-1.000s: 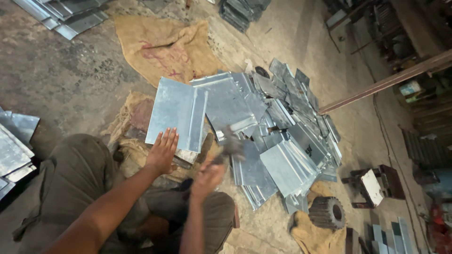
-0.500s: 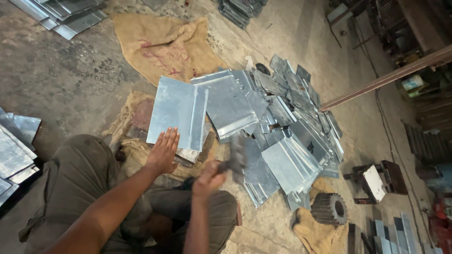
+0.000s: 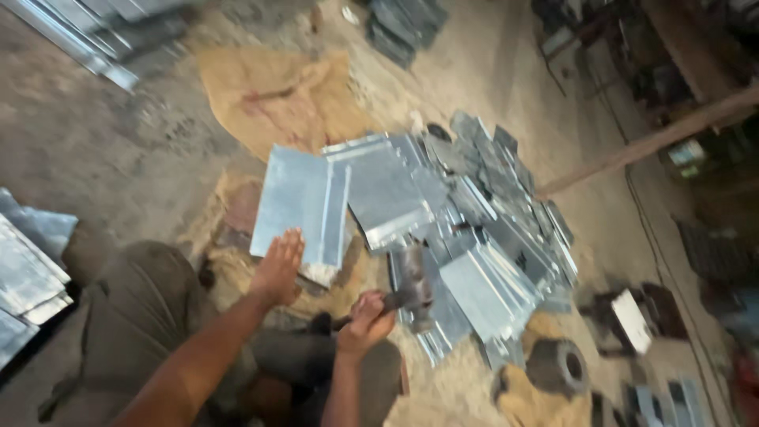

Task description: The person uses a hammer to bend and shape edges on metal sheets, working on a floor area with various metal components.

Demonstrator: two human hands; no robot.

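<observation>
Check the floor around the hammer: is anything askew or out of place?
The metal sheets right of the hammer lie in a loose, slanting heap, overlapping at odd angles, not stacked. The left hand rests on one flat sheet. The burlap beyond is rumpled. The picture is too blurred to judge damage.

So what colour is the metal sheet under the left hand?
Silvery grey, on the metal sheet in the head view.

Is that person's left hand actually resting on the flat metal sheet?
Touching. In the head view the left hand lies flat on the near edge of the metal sheet, fingers overlapping its surface with no gap showing.
</observation>
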